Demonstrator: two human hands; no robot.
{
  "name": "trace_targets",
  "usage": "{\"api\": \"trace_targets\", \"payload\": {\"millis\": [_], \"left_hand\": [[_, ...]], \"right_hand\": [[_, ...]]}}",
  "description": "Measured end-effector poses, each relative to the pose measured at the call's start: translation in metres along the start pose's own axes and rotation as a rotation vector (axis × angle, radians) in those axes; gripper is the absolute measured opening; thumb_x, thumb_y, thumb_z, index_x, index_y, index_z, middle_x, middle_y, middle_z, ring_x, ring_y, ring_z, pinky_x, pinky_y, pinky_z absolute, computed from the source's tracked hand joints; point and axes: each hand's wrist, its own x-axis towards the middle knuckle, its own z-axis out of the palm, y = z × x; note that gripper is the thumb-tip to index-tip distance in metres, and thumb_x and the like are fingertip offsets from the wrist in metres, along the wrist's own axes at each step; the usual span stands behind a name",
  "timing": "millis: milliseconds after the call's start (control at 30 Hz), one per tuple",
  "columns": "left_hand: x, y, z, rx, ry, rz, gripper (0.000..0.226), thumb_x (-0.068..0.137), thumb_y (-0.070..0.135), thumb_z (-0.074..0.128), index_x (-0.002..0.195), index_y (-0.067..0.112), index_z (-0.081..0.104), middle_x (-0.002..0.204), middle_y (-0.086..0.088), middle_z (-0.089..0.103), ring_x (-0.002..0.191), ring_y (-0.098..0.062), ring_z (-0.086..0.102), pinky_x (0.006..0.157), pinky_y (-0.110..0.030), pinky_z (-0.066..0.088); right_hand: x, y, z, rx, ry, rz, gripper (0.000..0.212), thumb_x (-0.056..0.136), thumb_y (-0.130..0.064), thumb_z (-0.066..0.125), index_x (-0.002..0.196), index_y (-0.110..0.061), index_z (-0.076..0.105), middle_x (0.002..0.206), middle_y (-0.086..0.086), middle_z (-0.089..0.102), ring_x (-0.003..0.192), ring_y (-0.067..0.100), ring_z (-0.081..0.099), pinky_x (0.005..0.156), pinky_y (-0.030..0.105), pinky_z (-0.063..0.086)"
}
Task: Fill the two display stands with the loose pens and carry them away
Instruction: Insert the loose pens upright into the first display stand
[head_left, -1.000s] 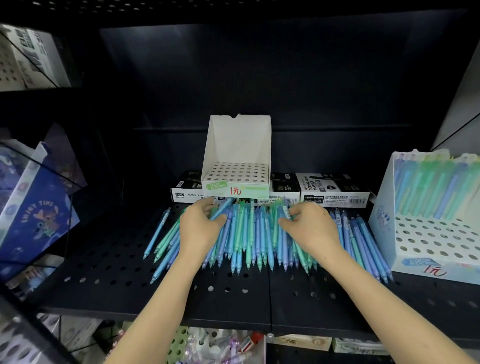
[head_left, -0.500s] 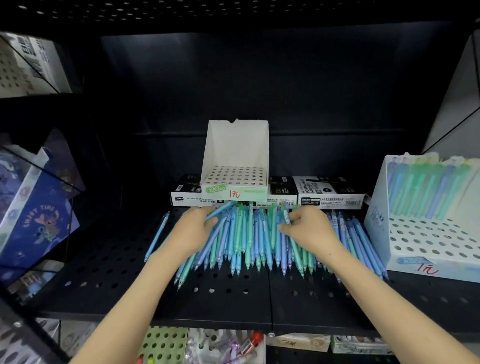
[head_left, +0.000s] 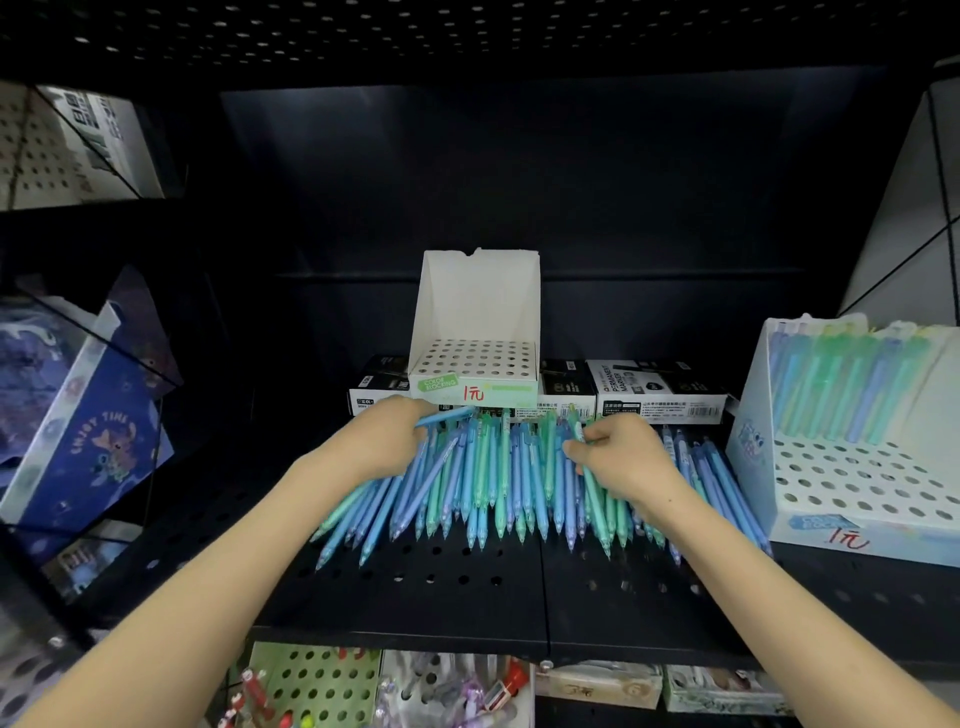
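A pile of loose blue and green pens (head_left: 498, 478) lies on the black perforated shelf (head_left: 441, 587). My left hand (head_left: 387, 441) rests on the pile's left side, fingers curled around several pens. My right hand (head_left: 623, 460) lies on the right side, pinching a green pen. A white display stand (head_left: 475, 332) with empty holes sits behind the pile on flat boxes. A second white stand (head_left: 852, 457) at the right holds a back row of pens.
Black and white marker boxes (head_left: 660, 395) line the back of the shelf. Blue printed boxes (head_left: 88, 431) lean at the left. A lower shelf shows more stationery (head_left: 384, 691) below the front edge.
Both hands have pushed the pens closer together; the stray pens at the left have been swept into the pile, and the bundle now sits tighter between my hands.
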Motion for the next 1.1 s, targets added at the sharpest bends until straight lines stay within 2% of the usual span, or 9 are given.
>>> {"api": "trace_targets", "payload": {"millis": [100, 200, 300, 400, 500, 600, 733, 800, 1100], "left_hand": [[-0.006, -0.002, -0.005, 0.020, -0.027, 0.007, 0.039, 0.100, 0.013, 0.035, 0.139, 0.017, 0.040, 0.098, -0.006, 0.053, 0.057, -0.007, 0.039, 0.043, -0.013, 0.030], [-0.017, -0.009, -0.011, -0.124, -0.034, 0.022, 0.037, 0.099, 0.015, 0.038, 0.135, 0.020, 0.045, 0.090, -0.006, 0.059, 0.067, -0.021, 0.053, 0.058, -0.028, 0.044], [-0.028, -0.005, -0.018, -0.317, 0.011, 0.066, 0.032, 0.098, 0.017, 0.042, 0.129, 0.022, 0.051, 0.072, -0.004, 0.053, 0.065, -0.020, 0.047, 0.060, -0.033, 0.041], [-0.030, 0.022, -0.020, -0.600, 0.025, 0.147, 0.029, 0.097, 0.016, 0.044, 0.125, 0.015, 0.053, 0.070, -0.003, 0.051, 0.060, -0.011, 0.044, 0.056, -0.023, 0.040], [-0.023, 0.060, -0.011, -0.851, 0.044, 0.213, 0.034, 0.097, 0.012, 0.045, 0.131, 0.013, 0.049, 0.070, 0.000, 0.049, 0.055, -0.001, 0.047, 0.048, -0.013, 0.038], [-0.015, 0.100, 0.003, -1.087, 0.049, 0.258, 0.032, 0.097, 0.008, 0.043, 0.128, 0.010, 0.049, 0.073, -0.001, 0.048, 0.055, 0.000, 0.048, 0.046, -0.012, 0.036], [0.001, 0.150, 0.020, -1.415, -0.029, 0.269, 0.026, 0.097, 0.003, 0.041, 0.120, 0.010, 0.052, 0.072, -0.002, 0.045, 0.060, -0.008, 0.045, 0.043, -0.015, 0.032], [0.010, 0.172, 0.027, -1.496, -0.069, 0.272, 0.024, 0.098, 0.003, 0.041, 0.117, 0.009, 0.053, 0.071, -0.003, 0.045, 0.060, -0.009, 0.044, 0.043, -0.015, 0.032], [0.029, 0.224, 0.050, -1.540, -0.161, 0.327, 0.027, 0.097, 0.003, 0.040, 0.121, 0.008, 0.052, 0.070, -0.002, 0.046, 0.056, -0.006, 0.047, 0.042, -0.014, 0.033]], "right_hand": [[-0.002, 0.000, -0.003, 0.055, 0.003, 0.010, 0.041, 0.090, -0.017, 0.059, 0.104, 0.020, 0.053, 0.062, 0.022, 0.049, 0.046, 0.016, 0.025, 0.043, 0.024, 0.027], [-0.004, 0.001, -0.011, 0.179, -0.018, 0.046, 0.035, 0.093, -0.022, 0.055, 0.111, 0.009, 0.058, 0.067, 0.016, 0.045, 0.046, 0.015, 0.031, 0.038, 0.020, 0.028], [-0.014, -0.003, -0.023, 0.305, 0.014, 0.036, 0.035, 0.093, -0.023, 0.056, 0.118, 0.002, 0.057, 0.073, 0.014, 0.059, 0.039, 0.008, 0.038, 0.037, 0.018, 0.033], [-0.029, -0.008, -0.038, 0.359, 0.075, -0.046, 0.023, 0.093, -0.022, 0.056, 0.107, -0.004, 0.058, 0.071, 0.005, 0.065, 0.040, 0.008, 0.042, 0.041, 0.022, 0.038], [-0.042, -0.008, -0.062, 0.377, 0.175, -0.114, 0.022, 0.093, -0.017, 0.056, 0.113, -0.008, 0.054, 0.070, 0.003, 0.069, 0.045, 0.009, 0.050, 0.043, 0.023, 0.043], [-0.054, -0.005, -0.100, 0.391, 0.373, -0.153, 0.024, 0.094, -0.009, 0.051, 0.115, -0.017, 0.042, 0.073, 0.005, 0.070, 0.044, 0.009, 0.052, 0.042, 0.023, 0.045], [-0.059, 0.013, -0.159, 0.100, 0.744, -0.215, 0.027, 0.088, -0.005, 0.044, 0.115, -0.009, 0.044, 0.081, 0.005, 0.069, 0.057, 0.021, 0.057, 0.056, 0.042, 0.051], [-0.051, 0.028, -0.180, -0.039, 0.841, -0.183, 0.020, 0.087, -0.010, 0.044, 0.107, -0.009, 0.046, 0.084, 0.011, 0.067, 0.069, 0.031, 0.060, 0.065, 0.050, 0.052], [-0.023, 0.061, -0.213, -0.368, 0.845, -0.098, 0.013, 0.094, -0.011, 0.040, 0.101, -0.003, 0.048, 0.090, 0.014, 0.064, 0.074, 0.028, 0.056, 0.060, 0.034, 0.040]]}}
